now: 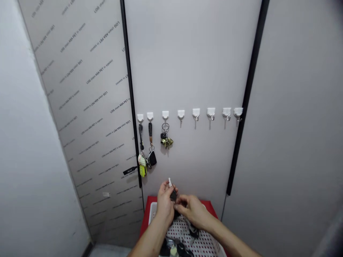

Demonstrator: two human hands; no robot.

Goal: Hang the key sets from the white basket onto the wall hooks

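- Head view: a pale panel [193,64] fills the middle, with a row of hooks across it, up at 12 o'clock from both hands.
- Red surface [153,199] below, at 6 o'clock, with a white perforated basket [203,244] on it; more keys [174,248] lie inside, toward its near end.
- Right hand [195,211]: over the basket, at about 4 o'clock from the key fob, thumb and fingertips drawn together near its lower end — whether they pinch anything, I cannot tell.
- Left hand [165,202]: the nearer one, wrapped around the black key fob [173,195], closed on it with the thumb on its near side.
- That fob sits in the left fingers, its long axis running from 5 to 11 o'clock, pale tip [169,182] uppermost and well below the hooks.
- Third hook from the left [165,115] bears a key bunch [166,140]; the fourth hook [181,114] is bare — from the fob it lies just past 12 o'clock.
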